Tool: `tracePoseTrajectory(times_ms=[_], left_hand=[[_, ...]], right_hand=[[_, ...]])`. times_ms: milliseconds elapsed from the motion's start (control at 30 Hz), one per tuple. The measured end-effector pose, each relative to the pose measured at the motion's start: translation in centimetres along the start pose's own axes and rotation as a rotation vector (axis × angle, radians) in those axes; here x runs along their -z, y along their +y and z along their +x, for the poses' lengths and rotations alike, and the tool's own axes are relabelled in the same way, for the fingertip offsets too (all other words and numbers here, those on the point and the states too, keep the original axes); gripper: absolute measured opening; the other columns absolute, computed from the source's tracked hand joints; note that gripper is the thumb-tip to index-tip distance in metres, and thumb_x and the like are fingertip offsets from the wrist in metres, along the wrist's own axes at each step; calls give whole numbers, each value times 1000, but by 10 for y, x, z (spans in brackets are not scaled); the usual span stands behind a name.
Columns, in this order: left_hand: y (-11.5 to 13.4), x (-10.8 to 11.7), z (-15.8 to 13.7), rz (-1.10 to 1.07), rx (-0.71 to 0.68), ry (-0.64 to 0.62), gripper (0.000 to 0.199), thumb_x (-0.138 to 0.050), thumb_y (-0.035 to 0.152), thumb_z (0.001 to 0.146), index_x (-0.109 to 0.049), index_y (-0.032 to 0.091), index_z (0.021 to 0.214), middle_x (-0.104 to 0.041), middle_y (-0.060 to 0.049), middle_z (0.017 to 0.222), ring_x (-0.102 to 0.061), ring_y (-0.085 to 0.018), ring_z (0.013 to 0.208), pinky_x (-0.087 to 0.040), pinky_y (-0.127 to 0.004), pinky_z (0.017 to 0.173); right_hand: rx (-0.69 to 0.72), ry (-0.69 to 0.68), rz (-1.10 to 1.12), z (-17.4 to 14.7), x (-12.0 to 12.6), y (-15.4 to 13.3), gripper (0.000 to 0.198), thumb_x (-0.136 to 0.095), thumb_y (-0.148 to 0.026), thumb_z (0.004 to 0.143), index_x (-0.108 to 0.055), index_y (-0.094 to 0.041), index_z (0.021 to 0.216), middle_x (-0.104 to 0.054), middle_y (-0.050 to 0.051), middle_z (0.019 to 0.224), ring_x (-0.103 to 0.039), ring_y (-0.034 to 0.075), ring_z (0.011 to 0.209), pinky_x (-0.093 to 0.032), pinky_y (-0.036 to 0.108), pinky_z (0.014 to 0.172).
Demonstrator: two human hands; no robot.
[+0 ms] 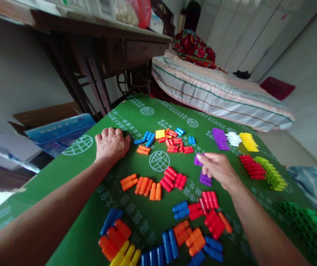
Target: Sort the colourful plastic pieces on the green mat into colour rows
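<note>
My right hand pinches a purple plastic connector piece just above the green board. Below its fingers lies another purple piece. My left hand rests on the board at the left with its fingers curled down; nothing shows in it, and its palm side is hidden. Between the hands, farther off, is a loose cluster of red pieces, with blue pieces, a yellow piece and an orange piece. Nearer lie orange pieces and red pieces.
Sorted at the right are purple, white, yellow, red, lime and green stacks. Blue pieces and orange pieces lie near me. Beyond stand a wooden table and a bed.
</note>
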State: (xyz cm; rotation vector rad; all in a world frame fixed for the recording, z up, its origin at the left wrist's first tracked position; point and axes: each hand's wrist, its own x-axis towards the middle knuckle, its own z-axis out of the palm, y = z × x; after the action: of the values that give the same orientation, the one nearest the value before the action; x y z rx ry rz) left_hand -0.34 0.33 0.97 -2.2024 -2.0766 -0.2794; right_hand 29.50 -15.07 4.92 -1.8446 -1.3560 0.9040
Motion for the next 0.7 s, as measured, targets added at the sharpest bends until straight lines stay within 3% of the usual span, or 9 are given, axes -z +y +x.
tracePoseTrajectory(times_ms=[67, 133, 233, 367, 433, 533, 600, 700], left_hand=[[0, 2, 0, 0, -6, -15, 58, -24, 48, 86, -53, 7, 115, -53, -24, 123, -41, -39, 120, -36, -53, 97], [1, 4, 0, -5, -17, -28, 59, -23, 48, 86, -53, 7, 115, -52, -24, 123, -41, -39, 121, -37, -53, 98], [1, 6, 0, -8, -20, -33, 60, -22, 49, 86, -53, 6, 114, -52, -25, 123, -41, -40, 121, -37, -54, 97], [0, 7, 2, 3, -10, -40, 60, -21, 50, 86, -53, 7, 114, -52, -25, 124, -41, -39, 122, -37, -54, 98], [-1, 7, 2, 9, -10, -44, 61, -20, 50, 86, -53, 7, 114, -52, -25, 125, -41, -39, 122, -36, -54, 98], [-1, 7, 3, 12, -11, -49, 62, -20, 51, 85, -53, 7, 115, -51, -24, 126, -40, -39, 123, -36, -53, 99], [-1, 6, 4, 11, -11, -50, 63, -19, 51, 85, -53, 7, 115, -51, -24, 126, -40, -39, 123, -36, -53, 99], [-2, 6, 6, 12, -8, -50, 63, -19, 52, 85, -53, 7, 114, -51, -24, 125, -41, -40, 122, -36, -53, 99]], right_hand=[[-111, 151, 47, 11, 14, 24, 44, -58, -59, 77, -62, -17, 66, -55, -2, 44, -43, 7, 35, -31, 18, 37], [-188, 216, 66, 16, 20, 41, 44, -61, -60, 73, -60, -17, 64, -55, -2, 43, -41, 7, 32, -28, 18, 34], [-265, 211, 59, 16, 20, 55, 42, -62, -59, 72, -61, -18, 68, -54, -2, 40, -40, 8, 29, -25, 18, 32], [-299, 213, -73, 14, 28, 66, 40, -58, -52, 77, -66, -16, 93, -54, -4, 40, -44, 11, 31, -30, 20, 33], [-241, 226, -219, 13, 37, 71, 42, -61, -48, 76, -67, -16, 103, -59, -3, 47, -51, 13, 38, -37, 22, 39], [-30, 231, -418, 11, 47, 73, 45, -69, -42, 70, -68, -20, 110, -71, 3, 79, -64, 16, 65, -48, 26, 58], [105, 176, -479, 9, 47, 71, 43, -70, -35, 68, -68, -22, 109, -70, 3, 95, -66, 17, 79, -50, 28, 68], [184, 113, -531, 7, 39, 69, 29, -66, -24, 70, -71, -23, 98, -70, 2, 93, -65, 17, 83, -50, 29, 74]])
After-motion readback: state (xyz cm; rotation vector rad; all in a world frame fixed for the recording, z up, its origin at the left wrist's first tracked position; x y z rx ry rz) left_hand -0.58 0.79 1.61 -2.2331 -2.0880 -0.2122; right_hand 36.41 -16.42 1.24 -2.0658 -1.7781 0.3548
